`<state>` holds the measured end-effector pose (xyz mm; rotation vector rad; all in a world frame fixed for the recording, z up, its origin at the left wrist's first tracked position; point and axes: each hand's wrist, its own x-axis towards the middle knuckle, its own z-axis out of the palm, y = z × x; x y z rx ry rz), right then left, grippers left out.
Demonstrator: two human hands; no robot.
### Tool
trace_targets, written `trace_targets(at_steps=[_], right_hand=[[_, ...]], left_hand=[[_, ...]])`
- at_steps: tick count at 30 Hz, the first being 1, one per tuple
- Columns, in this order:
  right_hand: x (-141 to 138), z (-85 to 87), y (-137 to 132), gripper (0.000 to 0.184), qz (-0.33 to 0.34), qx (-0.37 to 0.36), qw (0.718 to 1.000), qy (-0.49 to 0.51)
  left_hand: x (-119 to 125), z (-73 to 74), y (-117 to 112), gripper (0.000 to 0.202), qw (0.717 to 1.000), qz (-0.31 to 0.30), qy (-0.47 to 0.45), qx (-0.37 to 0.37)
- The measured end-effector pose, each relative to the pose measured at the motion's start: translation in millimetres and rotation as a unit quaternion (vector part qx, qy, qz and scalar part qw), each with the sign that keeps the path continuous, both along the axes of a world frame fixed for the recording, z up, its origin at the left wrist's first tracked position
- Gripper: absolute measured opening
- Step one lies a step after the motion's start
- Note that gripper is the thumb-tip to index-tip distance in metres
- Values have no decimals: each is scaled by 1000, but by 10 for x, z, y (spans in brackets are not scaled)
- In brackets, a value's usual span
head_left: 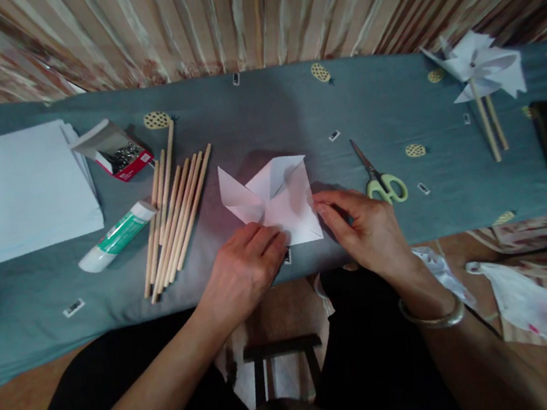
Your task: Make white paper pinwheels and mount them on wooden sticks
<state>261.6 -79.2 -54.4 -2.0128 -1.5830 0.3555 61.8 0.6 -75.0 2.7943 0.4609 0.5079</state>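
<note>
Paper pinwheel (298, 210), partly folded, at frame centre. Right hand (370, 229): thumb and index pinch its right edge. Left hand (244, 266): fingers bent over the lower edge; cannot tell whether gripping. Risks: light left pressure could let folds spring open; hard right pull could tear paper.

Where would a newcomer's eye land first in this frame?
The partly folded white paper at centre would likely draw the eye first, with the left grip over its near edge and the right grip at its right edge. Next come the wooden sticks to its left and the paper pinwheels in the upper right.
</note>
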Motion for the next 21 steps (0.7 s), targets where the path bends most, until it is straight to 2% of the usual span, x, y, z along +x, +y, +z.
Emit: trace_targets(at_steps=[6,11,15,17,21], right_hand=[[3,-47,-10,31,64,23,995,72],[-21,-91,29,18,62,3,985,158],[-65,-114,113,9,64,1,983,173],[-87,-122,162,7,61,1,984,170],[-138,-136,253,6,52,3,988,145]], left_hand=[[-23,-1,-24,15,999,19,-27,-20],[-13,3,-16,13,999,19,-36,-23],[-13,9,-19,13,999,17,-31,-29],[-17,12,-27,16,998,23,-38,-35],[-38,15,-43,36,996,41,-59,-61]])
